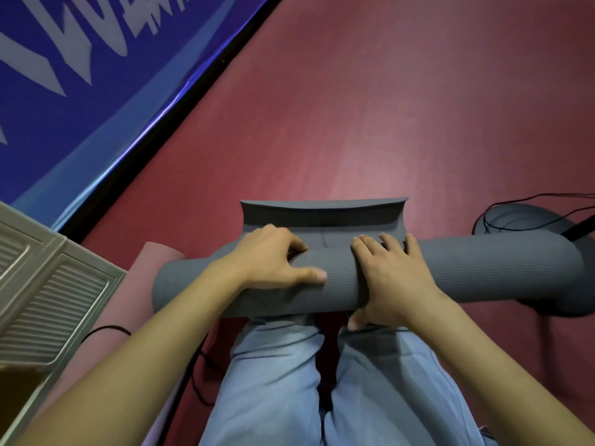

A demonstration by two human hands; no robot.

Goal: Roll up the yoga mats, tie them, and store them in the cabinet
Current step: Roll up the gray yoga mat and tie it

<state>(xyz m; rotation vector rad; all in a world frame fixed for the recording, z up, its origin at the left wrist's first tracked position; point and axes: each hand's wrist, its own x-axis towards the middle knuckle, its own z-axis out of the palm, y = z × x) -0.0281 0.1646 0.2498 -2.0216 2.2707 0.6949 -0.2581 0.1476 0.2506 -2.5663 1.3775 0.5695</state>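
A grey yoga mat (483, 272) lies across the red floor as a thick roll in front of my knees. A short unrolled end of the grey mat (322, 212) sticks out beyond the roll. My left hand (273, 257) lies on top of the roll left of centre, its fingers curled over the far side and its thumb along the near side. My right hand (391, 278) presses flat on the roll just to the right, fingers straight, thumb tucked under the near edge. A pink mat (141, 284) lies under the roll's left end.
A beige cabinet door with louvred panels (48, 297) stands at the left. A blue banner (80, 91) runs along the floor edge at top left. A black cord (106, 329) lies on the pink mat. A round dark base with black cables (521, 220) sits at the right.
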